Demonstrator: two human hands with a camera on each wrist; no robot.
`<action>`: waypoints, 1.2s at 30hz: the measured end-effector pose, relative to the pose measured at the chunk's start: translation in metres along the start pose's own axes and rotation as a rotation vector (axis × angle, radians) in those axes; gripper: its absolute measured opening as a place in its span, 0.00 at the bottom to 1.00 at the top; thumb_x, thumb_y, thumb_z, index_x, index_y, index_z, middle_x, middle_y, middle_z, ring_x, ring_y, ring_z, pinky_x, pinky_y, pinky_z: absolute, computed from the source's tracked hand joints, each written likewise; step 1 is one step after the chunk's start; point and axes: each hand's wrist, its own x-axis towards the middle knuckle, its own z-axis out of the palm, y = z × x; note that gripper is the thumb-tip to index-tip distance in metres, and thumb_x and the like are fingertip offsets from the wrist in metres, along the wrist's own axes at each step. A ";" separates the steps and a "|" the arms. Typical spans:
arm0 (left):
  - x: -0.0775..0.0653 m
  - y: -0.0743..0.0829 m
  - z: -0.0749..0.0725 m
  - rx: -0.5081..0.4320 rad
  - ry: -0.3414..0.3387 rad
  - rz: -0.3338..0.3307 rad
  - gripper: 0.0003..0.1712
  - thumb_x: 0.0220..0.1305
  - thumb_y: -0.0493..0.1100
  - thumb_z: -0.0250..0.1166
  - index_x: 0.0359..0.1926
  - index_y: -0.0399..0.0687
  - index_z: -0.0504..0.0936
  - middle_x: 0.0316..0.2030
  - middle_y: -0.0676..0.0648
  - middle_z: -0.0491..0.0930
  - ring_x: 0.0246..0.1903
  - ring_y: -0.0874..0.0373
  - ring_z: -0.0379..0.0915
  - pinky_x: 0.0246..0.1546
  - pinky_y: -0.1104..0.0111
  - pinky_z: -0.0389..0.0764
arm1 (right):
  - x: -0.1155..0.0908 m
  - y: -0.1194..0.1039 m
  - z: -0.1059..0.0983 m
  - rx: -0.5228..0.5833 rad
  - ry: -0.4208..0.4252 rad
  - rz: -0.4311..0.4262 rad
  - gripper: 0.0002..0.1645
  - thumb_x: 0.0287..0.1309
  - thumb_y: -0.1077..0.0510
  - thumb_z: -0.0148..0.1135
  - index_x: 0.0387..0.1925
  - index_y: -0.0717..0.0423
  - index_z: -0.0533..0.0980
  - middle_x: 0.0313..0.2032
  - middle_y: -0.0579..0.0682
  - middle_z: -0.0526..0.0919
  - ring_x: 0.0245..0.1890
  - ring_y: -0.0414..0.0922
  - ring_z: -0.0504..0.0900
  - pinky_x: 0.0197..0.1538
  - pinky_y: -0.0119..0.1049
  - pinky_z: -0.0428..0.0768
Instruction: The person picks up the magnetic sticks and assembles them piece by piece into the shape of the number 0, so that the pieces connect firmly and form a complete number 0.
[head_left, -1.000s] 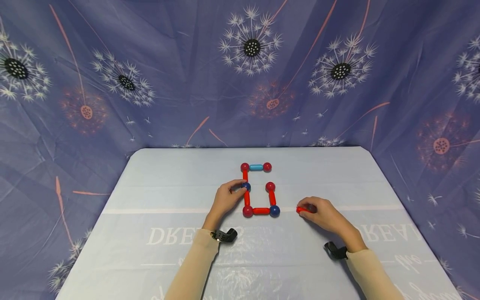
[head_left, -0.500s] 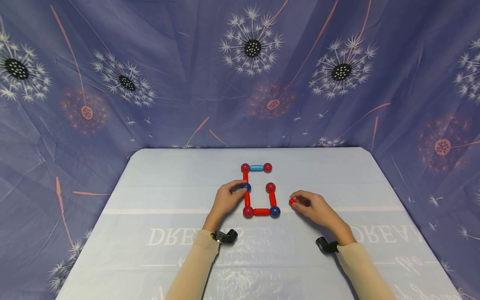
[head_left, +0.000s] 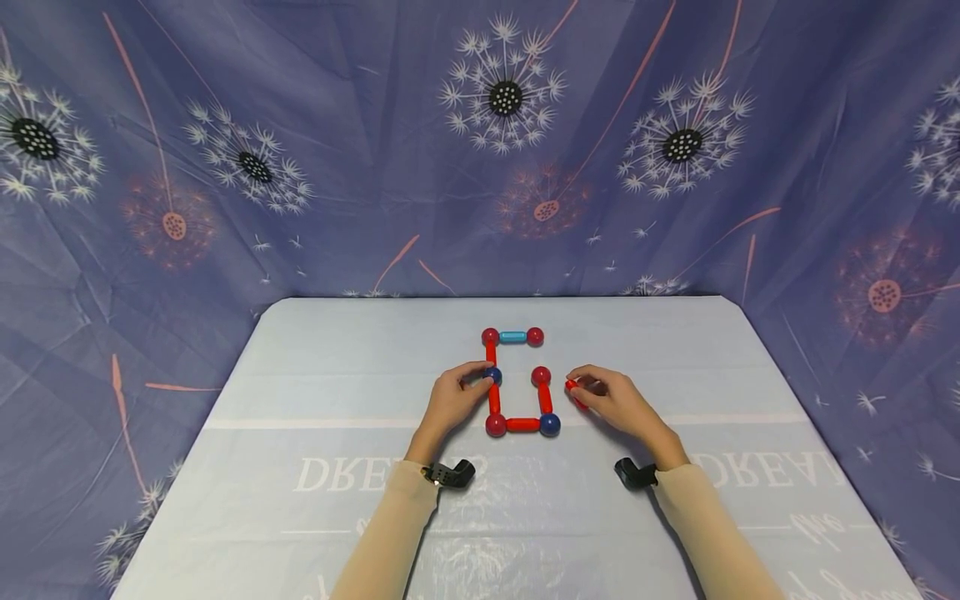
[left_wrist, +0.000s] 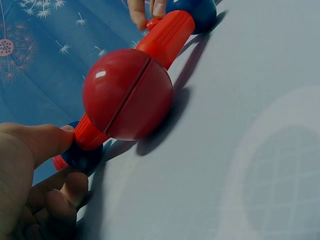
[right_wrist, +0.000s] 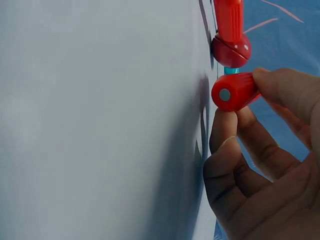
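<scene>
My left hand (head_left: 452, 400) pinches a blue ball (head_left: 493, 377) on the left side of a figure of magnetic balls and sticks lying on the table. From that ball, one red stick (head_left: 491, 353) runs up to a red ball (head_left: 490, 337), another down to a red corner ball (head_left: 496, 425). In my right hand (head_left: 621, 407) a loose red magnetic stick (right_wrist: 235, 92) is held between thumb and fingers; its round grey end shows in the right wrist view. This stick is just right of the figure's red ball (head_left: 541, 376), apart from it.
A light blue stick (head_left: 513, 337) joins two red balls at the figure's top. Along the bottom, a red stick (head_left: 522, 425) leads to a blue corner ball (head_left: 550, 425). The pale table (head_left: 315, 367) meets a patterned cloth (head_left: 390, 167) at its far edge.
My right hand has moved left and away from me with the red stick, closer to the figure, and the stick has turned. My left hand stays on the blue ball.
</scene>
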 end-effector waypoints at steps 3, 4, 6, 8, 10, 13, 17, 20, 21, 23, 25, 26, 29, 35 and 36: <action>0.000 0.000 0.000 0.002 0.003 0.004 0.18 0.68 0.47 0.70 0.57 0.55 0.87 0.53 0.47 0.87 0.20 0.63 0.67 0.23 0.73 0.67 | 0.004 -0.001 0.002 0.032 0.010 0.024 0.14 0.68 0.54 0.67 0.54 0.47 0.82 0.46 0.51 0.87 0.40 0.48 0.85 0.37 0.38 0.83; 0.000 0.000 -0.001 0.000 0.005 0.006 0.17 0.67 0.46 0.70 0.57 0.55 0.87 0.53 0.47 0.87 0.20 0.63 0.67 0.24 0.73 0.67 | 0.006 -0.002 0.003 0.040 0.015 0.031 0.14 0.69 0.54 0.67 0.54 0.47 0.82 0.46 0.52 0.87 0.41 0.49 0.85 0.35 0.37 0.83; 0.000 -0.001 -0.001 -0.003 0.008 0.008 0.17 0.67 0.46 0.70 0.57 0.55 0.87 0.53 0.46 0.87 0.20 0.63 0.67 0.24 0.73 0.67 | 0.009 -0.003 0.004 0.058 0.025 0.044 0.14 0.69 0.53 0.66 0.54 0.47 0.82 0.47 0.53 0.87 0.42 0.50 0.85 0.33 0.37 0.84; 0.000 -0.001 -0.001 -0.006 0.009 0.008 0.17 0.67 0.46 0.70 0.57 0.55 0.87 0.52 0.47 0.87 0.20 0.64 0.67 0.24 0.73 0.67 | 0.013 -0.004 0.005 0.073 0.036 0.049 0.14 0.70 0.53 0.66 0.54 0.47 0.81 0.47 0.54 0.87 0.42 0.51 0.86 0.32 0.37 0.84; -0.001 -0.001 -0.002 -0.011 0.009 0.009 0.18 0.67 0.46 0.70 0.57 0.55 0.87 0.52 0.46 0.87 0.20 0.64 0.67 0.24 0.73 0.68 | 0.017 -0.004 0.006 0.079 0.052 0.047 0.14 0.70 0.53 0.66 0.54 0.47 0.81 0.47 0.55 0.87 0.41 0.52 0.86 0.32 0.38 0.84; 0.000 -0.002 -0.001 -0.012 0.008 0.015 0.17 0.67 0.46 0.70 0.57 0.55 0.88 0.50 0.46 0.87 0.19 0.64 0.67 0.24 0.72 0.68 | 0.022 -0.004 0.007 0.081 0.078 0.026 0.14 0.69 0.53 0.66 0.54 0.49 0.81 0.47 0.57 0.87 0.40 0.52 0.87 0.33 0.38 0.84; 0.000 -0.004 -0.001 -0.005 0.009 0.033 0.17 0.67 0.46 0.70 0.56 0.55 0.88 0.50 0.45 0.87 0.19 0.63 0.66 0.24 0.72 0.68 | 0.029 -0.005 0.008 0.092 0.108 0.003 0.15 0.69 0.53 0.67 0.54 0.51 0.82 0.46 0.58 0.88 0.40 0.54 0.87 0.32 0.38 0.84; -0.001 -0.006 0.000 0.004 0.015 0.054 0.18 0.67 0.47 0.70 0.57 0.54 0.88 0.50 0.45 0.87 0.20 0.63 0.65 0.24 0.72 0.68 | 0.035 -0.007 0.008 0.102 0.130 -0.009 0.14 0.69 0.55 0.67 0.53 0.52 0.82 0.46 0.58 0.88 0.41 0.55 0.88 0.35 0.39 0.85; -0.001 -0.006 0.000 0.005 0.020 0.061 0.18 0.67 0.46 0.70 0.56 0.53 0.88 0.50 0.45 0.87 0.21 0.63 0.65 0.25 0.72 0.68 | 0.037 -0.008 0.008 0.100 0.139 -0.017 0.14 0.68 0.55 0.67 0.53 0.53 0.82 0.46 0.58 0.89 0.42 0.55 0.88 0.38 0.41 0.85; -0.001 -0.007 0.001 0.016 0.027 0.080 0.18 0.67 0.46 0.70 0.56 0.52 0.88 0.50 0.44 0.87 0.23 0.62 0.67 0.26 0.71 0.69 | 0.042 -0.009 0.008 0.095 0.155 -0.036 0.14 0.68 0.56 0.67 0.53 0.54 0.83 0.45 0.58 0.89 0.43 0.54 0.88 0.43 0.42 0.85; 0.000 -0.008 0.001 0.023 0.033 0.091 0.18 0.66 0.46 0.70 0.56 0.52 0.88 0.51 0.43 0.87 0.27 0.61 0.70 0.29 0.71 0.71 | 0.047 -0.010 0.008 0.094 0.167 -0.054 0.14 0.68 0.57 0.67 0.52 0.55 0.83 0.45 0.58 0.89 0.43 0.54 0.88 0.46 0.45 0.85; -0.001 -0.008 0.001 0.023 0.033 0.090 0.18 0.67 0.46 0.69 0.56 0.52 0.88 0.52 0.44 0.87 0.29 0.60 0.71 0.31 0.70 0.72 | 0.050 -0.011 0.007 0.099 0.172 -0.058 0.14 0.68 0.57 0.67 0.52 0.56 0.83 0.45 0.58 0.89 0.44 0.54 0.88 0.48 0.46 0.85; -0.001 -0.006 0.000 0.016 0.026 0.075 0.18 0.67 0.47 0.69 0.57 0.54 0.88 0.53 0.45 0.87 0.35 0.58 0.74 0.36 0.69 0.74 | 0.057 -0.012 0.007 0.118 0.181 -0.053 0.13 0.68 0.57 0.67 0.52 0.55 0.82 0.45 0.58 0.89 0.44 0.54 0.88 0.50 0.48 0.85; 0.000 -0.005 0.000 0.023 0.018 0.058 0.18 0.68 0.48 0.70 0.57 0.57 0.88 0.54 0.47 0.87 0.39 0.55 0.75 0.42 0.66 0.75 | 0.069 -0.016 0.008 0.168 0.175 -0.014 0.14 0.68 0.56 0.67 0.52 0.55 0.82 0.46 0.58 0.89 0.46 0.53 0.88 0.48 0.44 0.86; 0.000 -0.005 0.001 0.024 0.017 0.057 0.18 0.68 0.48 0.69 0.57 0.57 0.88 0.54 0.47 0.87 0.40 0.55 0.76 0.43 0.65 0.75 | 0.070 -0.016 0.008 0.184 0.171 -0.007 0.14 0.68 0.56 0.67 0.52 0.55 0.82 0.46 0.59 0.89 0.45 0.54 0.88 0.46 0.43 0.86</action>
